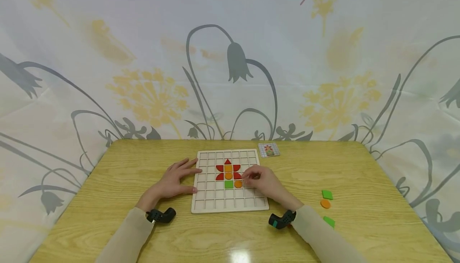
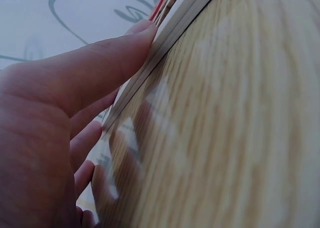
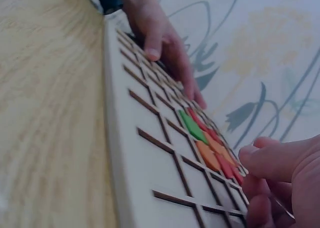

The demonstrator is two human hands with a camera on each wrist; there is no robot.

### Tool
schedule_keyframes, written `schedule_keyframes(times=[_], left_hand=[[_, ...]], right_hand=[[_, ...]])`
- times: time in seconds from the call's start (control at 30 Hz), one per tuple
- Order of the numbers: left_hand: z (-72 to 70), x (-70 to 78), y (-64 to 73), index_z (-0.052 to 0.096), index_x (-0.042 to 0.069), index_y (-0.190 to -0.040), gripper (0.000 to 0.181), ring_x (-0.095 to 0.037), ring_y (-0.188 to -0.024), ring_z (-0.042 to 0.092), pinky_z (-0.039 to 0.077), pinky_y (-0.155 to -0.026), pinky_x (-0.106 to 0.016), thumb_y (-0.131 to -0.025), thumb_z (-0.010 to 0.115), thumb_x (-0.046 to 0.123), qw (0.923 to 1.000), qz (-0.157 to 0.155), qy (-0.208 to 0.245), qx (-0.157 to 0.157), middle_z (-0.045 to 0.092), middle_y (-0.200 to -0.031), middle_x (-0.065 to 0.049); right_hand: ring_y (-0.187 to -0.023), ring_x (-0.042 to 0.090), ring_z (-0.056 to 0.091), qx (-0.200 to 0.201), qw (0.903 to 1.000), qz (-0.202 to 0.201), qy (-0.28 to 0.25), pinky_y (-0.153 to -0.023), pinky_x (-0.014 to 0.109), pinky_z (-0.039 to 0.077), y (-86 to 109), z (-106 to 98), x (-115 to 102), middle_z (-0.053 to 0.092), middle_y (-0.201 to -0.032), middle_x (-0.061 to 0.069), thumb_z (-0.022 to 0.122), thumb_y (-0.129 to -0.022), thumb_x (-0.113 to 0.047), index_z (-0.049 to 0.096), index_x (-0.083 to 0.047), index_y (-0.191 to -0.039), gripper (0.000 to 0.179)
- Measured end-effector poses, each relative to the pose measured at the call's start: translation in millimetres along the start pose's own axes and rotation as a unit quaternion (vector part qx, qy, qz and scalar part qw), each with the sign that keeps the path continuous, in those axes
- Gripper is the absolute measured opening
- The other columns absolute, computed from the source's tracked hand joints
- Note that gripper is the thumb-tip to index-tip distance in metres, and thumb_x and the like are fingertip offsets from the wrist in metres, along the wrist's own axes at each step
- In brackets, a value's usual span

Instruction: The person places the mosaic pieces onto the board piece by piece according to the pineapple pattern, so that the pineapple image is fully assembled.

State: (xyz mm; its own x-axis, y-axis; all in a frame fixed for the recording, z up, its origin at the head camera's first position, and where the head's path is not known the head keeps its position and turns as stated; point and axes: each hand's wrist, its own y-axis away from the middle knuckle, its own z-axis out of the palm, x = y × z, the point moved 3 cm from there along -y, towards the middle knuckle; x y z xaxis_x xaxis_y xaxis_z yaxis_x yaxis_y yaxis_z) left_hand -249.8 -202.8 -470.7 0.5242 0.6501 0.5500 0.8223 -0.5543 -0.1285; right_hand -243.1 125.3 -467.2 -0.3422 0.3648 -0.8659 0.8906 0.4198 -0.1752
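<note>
Head view: I am working in bright, even light; white glare (image 1: 240,256) is sitting on the worktop (image 1: 151,159) at bottom centre. Wrist views are running dimmer and softer; pale reflections (image 2: 130,133) are lying beside my left fingers (image 2: 88,141), grain blurring.

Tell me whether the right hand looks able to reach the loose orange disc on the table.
Probably yes: the orange disc lies uncovered to the right of the right hand, and nothing visible blocks the way.

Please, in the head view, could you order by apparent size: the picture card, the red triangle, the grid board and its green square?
Largest to smallest:
1. Grid board
2. Picture card
3. Green square
4. Red triangle
</note>
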Motion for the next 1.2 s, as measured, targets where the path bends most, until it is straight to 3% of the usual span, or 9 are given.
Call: schedule_keyframes(times=[0.13,0.3,0.43,0.57,0.8,1.03,1.2], left_hand=[[-0.5,0.0,0.1,0.062,0.018,-0.139,0.061,-0.04,-0.148,0.016,0.009,-0.113,-0.066,-0.086,0.076,0.044,1.0,0.001,0.002,-0.002,0.032,-0.161,-0.009],[0.2,-1.6,0.1,0.061,0.018,-0.139,0.061,-0.039,-0.148,0.016,0.009,-0.113,-0.066,-0.086,0.076,0.045,1.0,0.0,-0.006,-0.002,0.031,-0.161,-0.008],[0.0,-1.2,-0.7,0.061,0.018,-0.139,0.062,-0.039,-0.149,0.016,0.009,-0.113,-0.066,-0.086,0.075,0.045,1.0,-0.001,-0.003,-0.003,0.031,-0.161,-0.008],[-0.6,0.0,-1.1,0.061,0.017,-0.139,0.062,-0.039,-0.148,0.016,0.009,-0.113,-0.065,-0.086,0.076,0.044,1.0,-0.001,0.002,-0.005,0.031,-0.161,-0.009],[-0.9,-1.2,0.5,0.061,0.018,-0.139,0.062,-0.039,-0.149,0.016,0.009,-0.113,-0.066,-0.086,0.076,0.045,1.0,-0.004,-0.002,-0.003,0.031,-0.161,-0.008],[-1.4,-0.6,0.3,0.061,0.017,-0.139,0.061,-0.039,-0.149,0.016,0.009,-0.113,-0.065,-0.086,0.076,0.044,1.0,-0.004,0.0,0.0,0.031,-0.161,-0.008],[-0.4,0.0,0.0,0.062,0.017,-0.139,0.061,-0.039,-0.149,0.016,0.01,-0.113,-0.065,-0.086,0.076,0.044,1.0,-0.005,-0.003,-0.003,0.032,-0.161,-0.008]], right_hand=[[-0.079,0.019,0.06,0.009,0.9995,0.019,-0.022,-0.065,0.028,0.051,0.4,-13.5,-0.3,0.069,-0.101,0.008,0.071,-0.092,-0.008,0.075,-0.004,-0.101,0.01],[-0.077,0.022,0.057,0.024,0.9986,0.046,-0.011,-0.059,0.025,0.045,8.6,-37.6,-3.1,0.068,-0.107,0.013,0.069,-0.093,-0.004,0.074,0.0,-0.105,0.013],[-0.079,0.028,0.057,0.038,0.9974,0.059,0.019,-0.06,0.026,0.045,24.1,-61.0,-4.3,0.067,-0.109,0.018,0.066,-0.094,0.0,0.072,0.004,-0.107,0.015],[-0.081,0.024,0.059,0.041,0.9963,0.062,0.042,-0.063,0.027,0.048,43.1,-85.5,12.8,0.068,-0.109,0.014,0.067,-0.095,-0.005,0.073,0.0,-0.107,0.014],[-0.085,0.011,0.062,-0.032,0.9967,0.048,0.058,-0.072,0.025,0.051,73.4,-108.1,35.2,0.07,-0.103,0.007,0.071,-0.093,-0.011,0.074,-0.005,-0.107,0.015],[-0.1,0.014,0.059,-0.145,0.9882,-0.023,0.043,-0.087,0.027,0.047,85.9,-102.0,31.8,0.068,-0.11,0.004,0.074,-0.092,-0.015,0.075,-0.013,-0.108,0.017],[-0.103,0.014,0.051,-0.176,0.9829,-0.033,0.041,-0.088,0.029,0.041,88.3,-98.8,29.7,0.064,-0.11,0.005,0.076,-0.089,-0.015,0.078,-0.014,-0.104,0.015]])
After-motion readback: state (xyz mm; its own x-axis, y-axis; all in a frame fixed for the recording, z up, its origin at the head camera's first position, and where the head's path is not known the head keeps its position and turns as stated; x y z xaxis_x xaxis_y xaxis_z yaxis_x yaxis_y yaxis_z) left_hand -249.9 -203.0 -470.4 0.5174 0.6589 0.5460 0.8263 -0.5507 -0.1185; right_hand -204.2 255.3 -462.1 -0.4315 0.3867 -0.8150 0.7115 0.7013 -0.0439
